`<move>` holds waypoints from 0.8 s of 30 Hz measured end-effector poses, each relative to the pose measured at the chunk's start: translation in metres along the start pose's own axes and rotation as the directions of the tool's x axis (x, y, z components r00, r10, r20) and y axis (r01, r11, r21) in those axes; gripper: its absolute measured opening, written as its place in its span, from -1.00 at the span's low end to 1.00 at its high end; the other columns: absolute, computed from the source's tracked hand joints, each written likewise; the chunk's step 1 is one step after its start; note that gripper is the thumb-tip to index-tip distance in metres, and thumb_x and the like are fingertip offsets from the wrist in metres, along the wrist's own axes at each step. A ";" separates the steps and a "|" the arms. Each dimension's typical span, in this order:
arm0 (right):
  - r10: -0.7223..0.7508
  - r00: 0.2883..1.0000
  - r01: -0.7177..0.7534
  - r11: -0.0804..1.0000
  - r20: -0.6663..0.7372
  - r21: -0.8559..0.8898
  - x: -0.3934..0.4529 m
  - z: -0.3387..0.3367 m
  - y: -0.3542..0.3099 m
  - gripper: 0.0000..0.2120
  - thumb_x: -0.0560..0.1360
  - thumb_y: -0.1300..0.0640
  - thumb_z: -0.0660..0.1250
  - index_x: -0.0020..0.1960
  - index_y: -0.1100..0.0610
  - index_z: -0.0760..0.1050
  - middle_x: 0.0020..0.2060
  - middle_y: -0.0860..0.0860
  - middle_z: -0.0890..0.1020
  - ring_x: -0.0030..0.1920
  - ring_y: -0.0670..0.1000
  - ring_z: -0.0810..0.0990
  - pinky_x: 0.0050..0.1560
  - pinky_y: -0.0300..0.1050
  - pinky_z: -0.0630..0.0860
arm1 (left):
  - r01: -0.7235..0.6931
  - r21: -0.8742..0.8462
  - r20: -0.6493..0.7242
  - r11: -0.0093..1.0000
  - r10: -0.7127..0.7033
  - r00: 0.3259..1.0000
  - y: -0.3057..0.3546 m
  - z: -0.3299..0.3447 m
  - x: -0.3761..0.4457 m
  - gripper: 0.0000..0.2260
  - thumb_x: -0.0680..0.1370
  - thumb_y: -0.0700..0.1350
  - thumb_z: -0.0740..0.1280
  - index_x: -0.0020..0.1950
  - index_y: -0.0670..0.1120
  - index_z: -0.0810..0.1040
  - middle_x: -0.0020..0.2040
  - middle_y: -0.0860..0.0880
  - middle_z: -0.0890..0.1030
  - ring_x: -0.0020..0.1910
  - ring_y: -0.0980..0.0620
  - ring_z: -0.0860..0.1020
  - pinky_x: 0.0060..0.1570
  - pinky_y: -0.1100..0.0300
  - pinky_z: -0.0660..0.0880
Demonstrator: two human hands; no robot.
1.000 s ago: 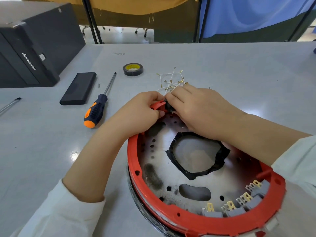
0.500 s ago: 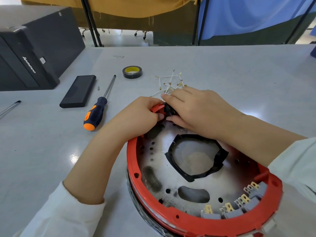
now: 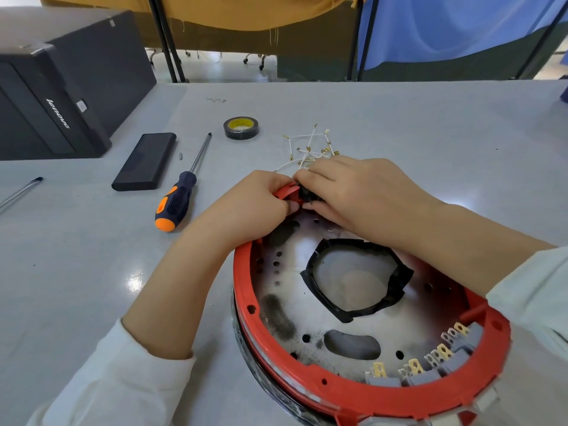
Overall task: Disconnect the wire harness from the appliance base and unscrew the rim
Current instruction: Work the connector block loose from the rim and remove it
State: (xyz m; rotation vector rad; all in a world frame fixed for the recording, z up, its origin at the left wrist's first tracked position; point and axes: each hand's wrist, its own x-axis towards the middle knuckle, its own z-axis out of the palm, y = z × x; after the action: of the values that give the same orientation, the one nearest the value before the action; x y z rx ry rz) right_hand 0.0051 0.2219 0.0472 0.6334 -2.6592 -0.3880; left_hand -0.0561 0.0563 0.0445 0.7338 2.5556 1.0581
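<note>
your left hand [image 3: 261, 199] grips the red rim [image 3: 362, 398] at the appliance base's [image 3: 307, 321] far edge; right hand [image 3: 359, 192] pinches a black connector [image 3: 307, 193] there. white wire harness [image 3: 310, 149] lies on table [image 3: 430, 124] just beyond.

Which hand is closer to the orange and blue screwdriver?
The left hand. It grips the red rim just right of the screwdriver. The right hand is farther right, beyond the left hand.

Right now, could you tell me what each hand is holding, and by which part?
Both hands work at the base's far edge. The left hand grips the red rim there; the right hand pinches a small black part just inside it.
</note>
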 end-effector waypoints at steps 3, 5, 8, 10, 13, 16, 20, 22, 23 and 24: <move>0.011 1.000 -0.012 0.999 0.016 0.036 -0.003 0.003 0.004 -0.55 0.55 0.12 0.25 0.42 0.17 0.32 0.16 0.07 0.54 0.12 0.11 0.54 -0.32 -0.04 0.49 | 0.004 -0.025 0.006 1.000 -0.004 1.000 0.000 0.000 0.000 -0.89 0.53 -0.20 0.28 0.00 -0.12 0.58 -0.48 0.10 0.44 -0.60 0.22 0.35 -0.55 0.39 0.33; 0.022 1.000 -0.022 1.000 0.015 -0.013 -0.003 0.002 0.004 -0.50 0.51 0.19 0.33 0.42 0.21 0.33 0.14 0.09 0.57 0.06 0.13 0.58 -0.35 -0.03 0.53 | 0.008 -0.032 0.008 0.999 -0.007 1.000 0.001 0.000 -0.001 -0.89 0.53 -0.21 0.28 0.00 -0.14 0.58 -0.40 0.03 0.47 -0.57 0.21 0.36 -0.54 0.39 0.33; -0.013 1.000 0.013 1.000 -0.003 0.008 -0.002 0.001 0.003 -0.51 0.44 0.22 0.40 0.35 0.24 0.42 0.07 0.12 0.61 -0.07 0.15 0.62 -0.38 -0.06 0.50 | 0.008 -0.023 0.009 1.000 -0.008 1.000 0.002 0.000 -0.002 -0.89 0.53 -0.21 0.27 0.00 -0.13 0.57 -0.31 -0.04 0.50 -0.45 0.11 0.39 -0.51 0.38 0.34; -0.041 0.999 0.041 0.999 -0.006 -0.004 -0.001 0.001 0.003 -0.53 0.45 0.21 0.38 0.35 0.21 0.42 0.09 0.09 0.60 -0.06 0.14 0.61 -0.37 -0.09 0.45 | 0.005 -0.026 0.013 1.000 -0.005 1.000 0.003 0.000 -0.002 -0.88 0.54 -0.21 0.27 -0.01 -0.09 0.58 -0.32 -0.02 0.50 -0.43 0.10 0.40 -0.49 0.38 0.35; -0.044 0.999 0.043 0.998 -0.012 -0.038 -0.002 0.001 0.004 -0.53 0.46 0.21 0.35 0.35 0.18 0.42 0.09 0.06 0.60 -0.03 0.13 0.61 -0.43 -0.13 0.35 | 0.003 -0.005 0.008 1.000 -0.003 1.000 0.003 0.000 -0.002 -0.90 0.54 -0.20 0.27 -0.02 -0.09 0.58 -0.34 0.00 0.50 -0.46 0.14 0.39 -0.44 0.34 0.36; -0.048 0.999 0.047 0.997 -0.004 -0.058 -0.002 0.003 0.004 -0.52 0.46 0.19 0.35 0.37 0.17 0.41 0.10 0.05 0.60 -0.01 0.11 0.61 -0.45 -0.17 0.25 | 0.001 -0.010 0.005 1.000 -0.001 1.000 0.002 -0.001 -0.003 -0.89 0.54 -0.19 0.27 0.00 -0.09 0.58 -0.28 -0.05 0.53 -0.41 0.09 0.41 -0.41 0.32 0.36; -0.059 0.998 0.059 0.996 0.011 -0.071 -0.002 0.003 0.006 -0.49 0.42 0.19 0.40 0.35 0.20 0.43 0.08 0.08 0.61 -0.03 0.13 0.62 -0.45 -0.19 0.20 | -0.010 -0.023 0.003 1.000 0.010 1.000 0.002 0.000 -0.002 -0.89 0.54 -0.20 0.27 -0.03 -0.06 0.59 -0.30 -0.05 0.53 -0.43 0.10 0.41 -0.47 0.36 0.34; -0.060 0.998 0.061 0.997 0.023 -0.040 -0.002 0.002 0.007 -0.49 0.45 0.16 0.38 0.38 0.18 0.40 0.12 0.07 0.59 0.02 0.13 0.60 -0.43 -0.17 0.27 | -0.013 -0.031 0.001 0.999 0.013 1.000 0.000 0.000 0.000 -0.88 0.54 -0.20 0.28 -0.01 -0.06 0.59 -0.37 0.00 0.49 -0.52 0.19 0.38 -0.51 0.39 0.34; -0.040 0.999 0.040 0.999 0.028 0.002 -0.002 0.001 0.007 -0.50 0.50 0.12 0.33 0.41 0.15 0.36 0.16 0.05 0.57 0.08 0.12 0.58 -0.40 -0.13 0.34 | -0.013 -0.039 0.000 0.999 0.013 1.000 0.000 0.001 0.000 -0.87 0.54 -0.21 0.28 0.00 -0.07 0.60 -0.40 0.03 0.47 -0.56 0.22 0.36 -0.52 0.40 0.33; 0.006 0.999 -0.007 0.999 0.033 0.046 -0.002 0.001 0.007 -0.51 0.54 0.05 0.27 0.44 0.10 0.31 0.21 0.02 0.53 0.13 0.10 0.54 -0.33 -0.09 0.41 | -0.009 -0.050 0.001 0.999 0.009 1.000 -0.001 0.001 0.000 -0.86 0.54 -0.22 0.28 0.01 -0.08 0.60 -0.42 0.04 0.46 -0.59 0.22 0.35 -0.53 0.41 0.33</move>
State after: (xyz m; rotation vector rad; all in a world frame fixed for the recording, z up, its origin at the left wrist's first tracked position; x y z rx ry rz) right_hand 0.0036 0.2290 0.0483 0.6373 -2.7076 -0.3387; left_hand -0.0561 0.0566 0.0435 0.7333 2.5177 1.1192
